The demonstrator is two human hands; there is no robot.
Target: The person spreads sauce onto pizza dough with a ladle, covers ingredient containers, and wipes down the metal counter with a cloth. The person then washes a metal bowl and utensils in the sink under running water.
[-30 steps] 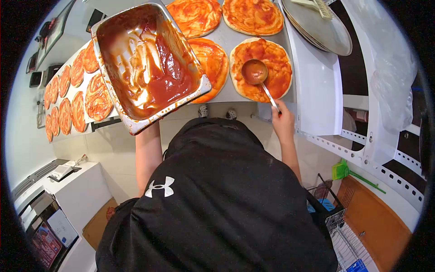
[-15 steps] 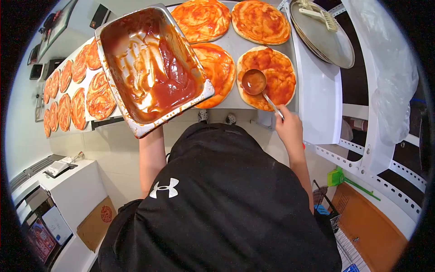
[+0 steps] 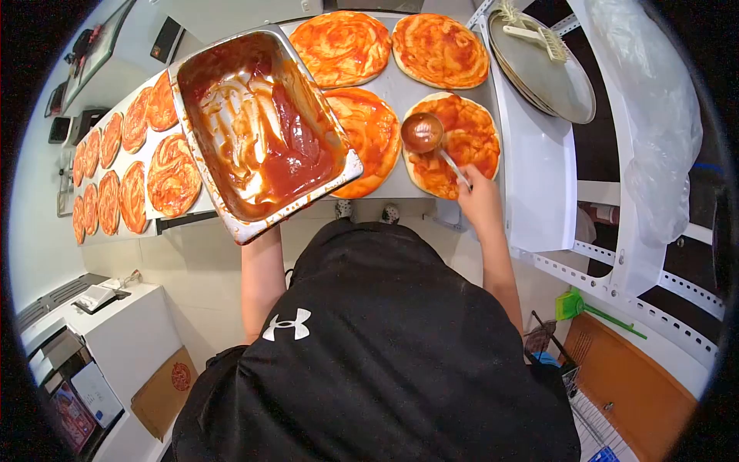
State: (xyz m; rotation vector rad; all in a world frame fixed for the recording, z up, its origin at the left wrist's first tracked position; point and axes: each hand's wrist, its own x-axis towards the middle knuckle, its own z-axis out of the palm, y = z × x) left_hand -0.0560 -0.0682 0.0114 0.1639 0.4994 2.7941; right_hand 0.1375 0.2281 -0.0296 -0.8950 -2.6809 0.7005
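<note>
Head view: the right hand (image 3: 480, 199) grips the ladle (image 3: 423, 133) by its handle, bowl over the near-right sauced dough round (image 3: 466, 163) on the table (image 3: 403, 92). Leftward, the left forearm (image 3: 262, 289) reaches beneath the sauce-smeared metal pan (image 3: 353, 165); the left hand is hidden, its grip impossible to tell.

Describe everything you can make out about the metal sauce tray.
The metal sauce tray is deep and rectangular with rounded corners, silvery like steel, its rim stained. Red sauce pools toward the right of its base; elsewhere it is streaked, with pale metal showing through. The tray is askew, open side up, overlapping a sauced dough round in view; contact can't be told. The left forearm disappears under its near edge, the hand hidden.
</note>
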